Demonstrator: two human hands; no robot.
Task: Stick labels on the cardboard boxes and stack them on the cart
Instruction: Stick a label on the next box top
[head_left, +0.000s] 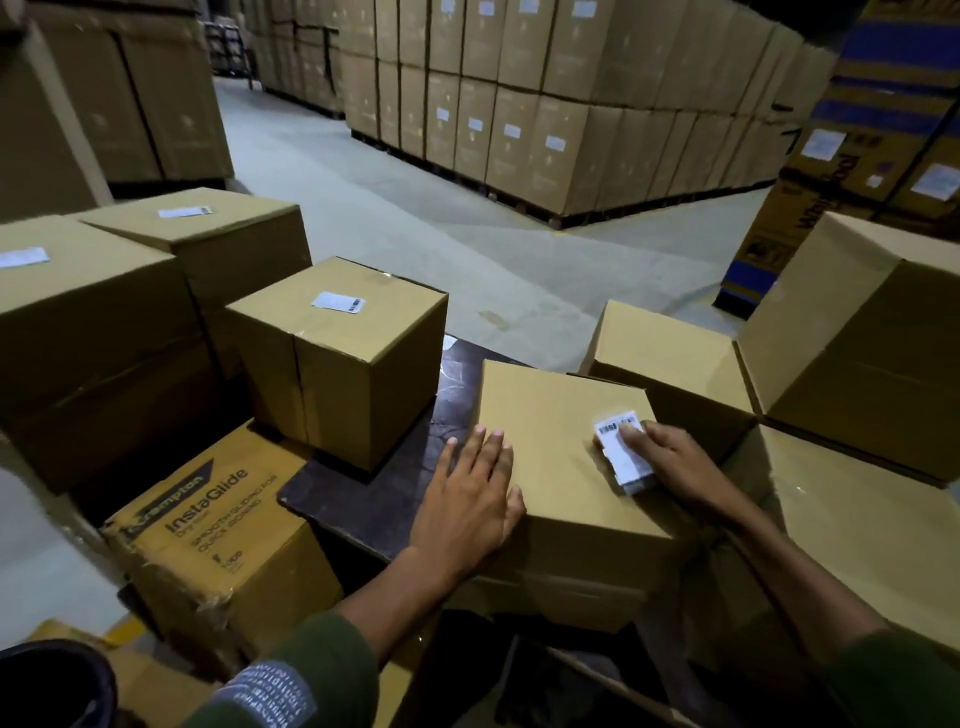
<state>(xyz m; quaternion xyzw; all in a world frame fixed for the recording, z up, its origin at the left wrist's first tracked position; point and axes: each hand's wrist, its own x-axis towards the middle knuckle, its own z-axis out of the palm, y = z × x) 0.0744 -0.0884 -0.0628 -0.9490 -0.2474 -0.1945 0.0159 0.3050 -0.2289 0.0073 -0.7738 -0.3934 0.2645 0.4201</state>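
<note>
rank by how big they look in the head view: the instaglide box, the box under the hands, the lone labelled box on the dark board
1. InstaGlide box
2. Box under the hands and labelled box: look alike; the former sits nearer the camera, so unranked.

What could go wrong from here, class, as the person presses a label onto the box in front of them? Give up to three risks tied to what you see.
1. The label sits close to the right edge of the box, so it might lap over or peel.
2. The right hand presses only part of it; a corner may stay loose.
3. Only the flat left hand steadies the box, which could slide on the dark surface.
</note>
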